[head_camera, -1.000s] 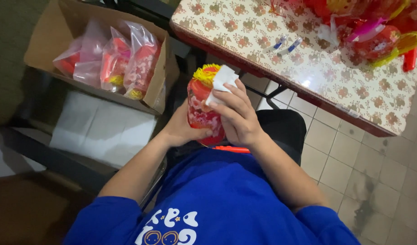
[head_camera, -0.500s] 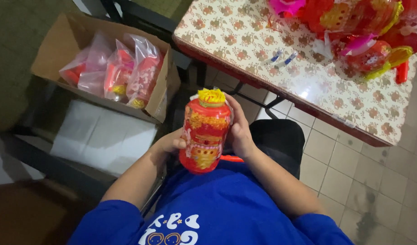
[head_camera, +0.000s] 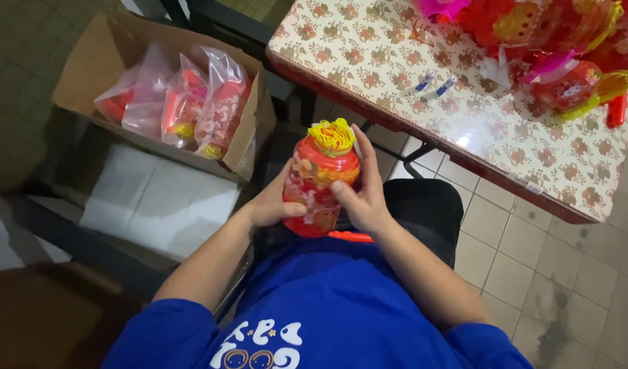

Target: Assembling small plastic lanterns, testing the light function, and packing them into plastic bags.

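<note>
Both hands on the red lantern (head_camera: 319,181), held upright over the lap, just short of the table (head_camera: 368,65) edge. Left hand (head_camera: 269,203) cups the side from behind, fingers wrapped and closed on the body; looks like the steadying grip. Right hand (head_camera: 361,195) is clamped on the opposite side, thumb across the front and fingers reaching up toward the yellow tassel top (head_camera: 331,134), probably for turning or inspecting it. Bagged lanterns (head_camera: 184,102) stand in the cardboard box (head_camera: 88,65) to the left, within reach. More lanterns (head_camera: 566,82) lie loose on the table, well apart.
</note>
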